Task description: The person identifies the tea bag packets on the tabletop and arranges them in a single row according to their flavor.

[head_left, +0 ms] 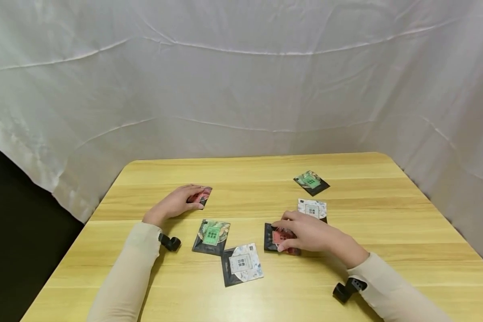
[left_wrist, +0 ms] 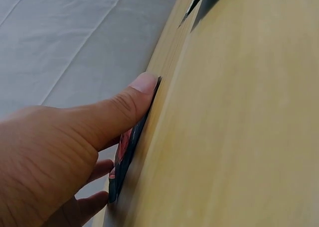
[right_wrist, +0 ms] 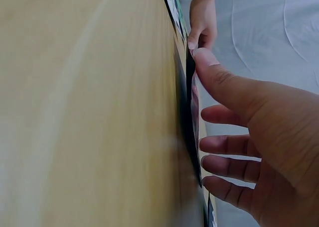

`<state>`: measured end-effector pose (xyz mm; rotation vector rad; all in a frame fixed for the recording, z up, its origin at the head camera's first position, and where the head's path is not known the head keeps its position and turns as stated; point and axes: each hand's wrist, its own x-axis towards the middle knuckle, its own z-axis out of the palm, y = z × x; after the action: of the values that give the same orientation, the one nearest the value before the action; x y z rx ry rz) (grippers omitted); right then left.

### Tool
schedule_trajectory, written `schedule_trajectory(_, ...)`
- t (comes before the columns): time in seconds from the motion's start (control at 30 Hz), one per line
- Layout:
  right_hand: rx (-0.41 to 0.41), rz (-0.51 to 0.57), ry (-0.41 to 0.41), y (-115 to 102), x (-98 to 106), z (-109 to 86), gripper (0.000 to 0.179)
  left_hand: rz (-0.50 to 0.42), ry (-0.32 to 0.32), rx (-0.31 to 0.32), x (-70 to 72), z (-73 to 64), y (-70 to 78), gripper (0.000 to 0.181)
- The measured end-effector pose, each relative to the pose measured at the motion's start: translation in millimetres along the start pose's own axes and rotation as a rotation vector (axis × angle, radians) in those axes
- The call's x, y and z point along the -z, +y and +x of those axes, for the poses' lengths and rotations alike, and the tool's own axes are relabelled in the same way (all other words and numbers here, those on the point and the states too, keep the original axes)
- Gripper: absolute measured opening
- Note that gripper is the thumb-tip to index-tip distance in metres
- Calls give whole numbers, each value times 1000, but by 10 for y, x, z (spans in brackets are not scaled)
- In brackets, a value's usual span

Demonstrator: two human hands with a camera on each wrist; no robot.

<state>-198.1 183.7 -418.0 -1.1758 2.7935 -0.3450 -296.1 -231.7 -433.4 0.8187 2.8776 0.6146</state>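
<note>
My left hand (head_left: 179,202) holds a red-and-black sachet (head_left: 204,195) at the table's left, thumb and fingers at its edges. In the left wrist view, the thumb lies along one end of the red sachet (left_wrist: 124,145), its fingertips at the other. My right hand (head_left: 307,230) grips another red-and-black sachet (head_left: 270,239) near the middle, thumb toward its near side and fingers across its far side. The right wrist view shows this red sachet (right_wrist: 193,107) edge-on, a shadow beside it. Behind the right hand, a white sachet (head_left: 311,208) is partly covered.
A green sachet (head_left: 212,237) and a white sachet (head_left: 241,264) lie between the hands, nearly touching. Another green sachet (head_left: 311,182) lies toward the far right of the wooden table (head_left: 241,172). A pale curtain (head_left: 241,89) hangs behind the table. Each wrist carries a small black camera.
</note>
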Motion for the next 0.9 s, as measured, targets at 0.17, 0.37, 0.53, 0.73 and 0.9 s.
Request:
schedule_trajectory(0.17,14,-10,2,-10,1,-1,62,7,5,-5,-12,10,-7,68)
schedule_trajectory(0.37,39,-35,21,-30,-7,5,53,15,6,-9,-26,19,-17,67)
schedule_trajectory(0.53,79,-71,45,-42,-20,12,51,22,8,-9,-32,24,-22,67)
schedule_trajectory(0.73,95,-96,49,-98,-12,11,43,32,1,-1,-30,13,-11,67)
schedule_trajectory(0.9,107,-107,73,-155,-10,17,40,28,2,-6,-19,5,3,67)
